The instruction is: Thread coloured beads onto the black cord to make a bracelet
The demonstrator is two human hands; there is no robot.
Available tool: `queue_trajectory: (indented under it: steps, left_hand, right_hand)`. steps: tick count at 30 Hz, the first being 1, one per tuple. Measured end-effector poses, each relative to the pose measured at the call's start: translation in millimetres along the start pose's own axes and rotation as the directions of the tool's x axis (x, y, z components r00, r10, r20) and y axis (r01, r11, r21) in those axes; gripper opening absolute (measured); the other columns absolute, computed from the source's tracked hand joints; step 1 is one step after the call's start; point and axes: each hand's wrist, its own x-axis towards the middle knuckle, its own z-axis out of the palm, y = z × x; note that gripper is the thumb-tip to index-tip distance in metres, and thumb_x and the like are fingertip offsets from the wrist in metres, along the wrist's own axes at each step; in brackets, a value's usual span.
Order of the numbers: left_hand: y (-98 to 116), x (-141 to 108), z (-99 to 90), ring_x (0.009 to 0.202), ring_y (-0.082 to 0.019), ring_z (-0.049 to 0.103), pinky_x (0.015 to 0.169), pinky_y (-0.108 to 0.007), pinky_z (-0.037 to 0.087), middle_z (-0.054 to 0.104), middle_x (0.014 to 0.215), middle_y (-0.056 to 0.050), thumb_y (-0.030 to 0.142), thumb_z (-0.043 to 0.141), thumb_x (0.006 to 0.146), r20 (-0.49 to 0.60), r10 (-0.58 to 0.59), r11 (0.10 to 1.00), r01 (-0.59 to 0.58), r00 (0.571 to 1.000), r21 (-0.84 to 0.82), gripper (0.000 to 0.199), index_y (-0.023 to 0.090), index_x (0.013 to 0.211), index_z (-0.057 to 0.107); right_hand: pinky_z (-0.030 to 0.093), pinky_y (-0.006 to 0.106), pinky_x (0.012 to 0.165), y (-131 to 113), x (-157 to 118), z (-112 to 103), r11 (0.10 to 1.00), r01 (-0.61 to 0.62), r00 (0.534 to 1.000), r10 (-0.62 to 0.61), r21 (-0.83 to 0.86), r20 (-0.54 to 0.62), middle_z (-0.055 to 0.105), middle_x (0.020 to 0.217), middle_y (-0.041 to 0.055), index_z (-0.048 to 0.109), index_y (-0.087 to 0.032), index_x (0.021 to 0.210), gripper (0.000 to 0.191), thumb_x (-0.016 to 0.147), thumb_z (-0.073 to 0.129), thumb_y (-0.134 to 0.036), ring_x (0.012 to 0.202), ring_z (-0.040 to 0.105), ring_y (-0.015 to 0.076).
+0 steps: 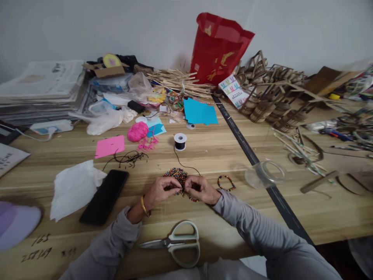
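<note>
Thumb and forefinger of the left hand point(163, 190) are pressed together at the tips, and those of the right hand point(200, 189) likewise, the two pinches nearly meeting at lower centre of the frame; whatever they pinch is too small to make out. Nearest, at bottom centre: scissors point(169, 243), blades pointing left. Lower left: black phone point(104, 197), with a crumpled white tissue point(72, 189) just beside it. Right of the right hand: beaded loop point(226, 189), lying flat. Multicoloured beads point(176, 173) sit in a heap directly behind and partly beneath both hands. Black cord point(189, 167) runs from behind the right hand up to a white-flanged spool point(180, 142), standing upright near frame centre. Left of the spool: pink paper point(110, 146) and pink yarn point(138, 132). Farther, upper centre: blue paper point(200, 111). Farthest, against the wall: red bag point(218, 50), upright.
</note>
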Motion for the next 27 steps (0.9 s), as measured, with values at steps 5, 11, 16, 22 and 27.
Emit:
queue_trajectory:
  steps: [5, 11, 16, 22, 27]
  left_hand:
    - [-0.2, -0.2, 0.3, 0.07, -0.015, 0.065, 0.066, -0.023, 0.049, 0.072, 0.077, -0.007, 0.019, 0.066, 0.074, -0.005, -0.002, 1.0, 0.002, 1.0, 0.009, 0.009, 0.012, 0.078, 0.071]
    - [-1.6, 0.0, 1.1, 0.071, -0.015, 0.065, 0.066, -0.023, 0.05, 0.073, 0.078, -0.007, 0.018, 0.066, 0.074, 0.0, -0.011, 1.0, 0.011, 1.0, -0.006, 0.009, 0.012, 0.079, 0.071]
    - [0.2, 0.4, 0.5, 0.07, -0.015, 0.065, 0.065, -0.023, 0.049, 0.073, 0.078, -0.007, 0.019, 0.066, 0.074, 0.001, -0.018, 1.0, 0.018, 1.0, 0.005, 0.01, 0.012, 0.079, 0.071]
    - [0.6, -0.2, 0.3, 0.071, -0.015, 0.065, 0.066, -0.023, 0.05, 0.073, 0.078, -0.007, 0.019, 0.065, 0.074, 0.004, -0.017, 1.0, 0.017, 1.0, 0.016, 0.01, 0.012, 0.079, 0.071]
    - [-0.3, 0.0, 0.6, 0.07, -0.015, 0.064, 0.066, -0.023, 0.049, 0.072, 0.077, -0.008, 0.019, 0.066, 0.074, 0.002, -0.012, 1.0, 0.012, 1.0, 0.022, 0.01, 0.012, 0.079, 0.071]
  right_hand:
    - [0.035, 0.017, 0.048, -0.6, 0.1, -0.5, 1.0, 0.014, 1.0, -0.014, -0.014, -0.003, 0.051, 0.065, 0.0001, 0.055, -0.013, 0.077, 0.025, 0.084, 0.06, -0.036, 0.053, 0.043, 0.0065]
    - [0.034, 0.018, 0.049, -0.1, 0.0, -0.4, 1.0, 0.01, 1.0, -0.01, -0.022, 0.001, 0.051, 0.066, 0.0004, 0.055, -0.013, 0.077, 0.026, 0.084, 0.06, -0.037, 0.054, 0.042, 0.0068]
    - [0.035, 0.018, 0.049, -1.9, 0.0, -0.1, 0.999, 0.016, 1.0, -0.016, -0.036, -0.002, 0.052, 0.066, 0.0006, 0.056, -0.012, 0.076, 0.027, 0.084, 0.06, -0.038, 0.054, 0.043, 0.0065]
    - [0.036, 0.019, 0.05, -1.5, 0.5, -0.7, 0.998, 0.029, 1.0, -0.029, -0.054, 0.001, 0.053, 0.068, 0.0013, 0.056, -0.012, 0.077, 0.026, 0.085, 0.06, -0.037, 0.055, 0.044, 0.0072]
    - [0.036, 0.019, 0.05, -1.7, 1.0, -0.3, 0.998, 0.028, 1.0, -0.028, -0.05, 0.002, 0.052, 0.067, 0.0011, 0.056, -0.013, 0.076, 0.026, 0.084, 0.06, -0.037, 0.055, 0.044, 0.0074]
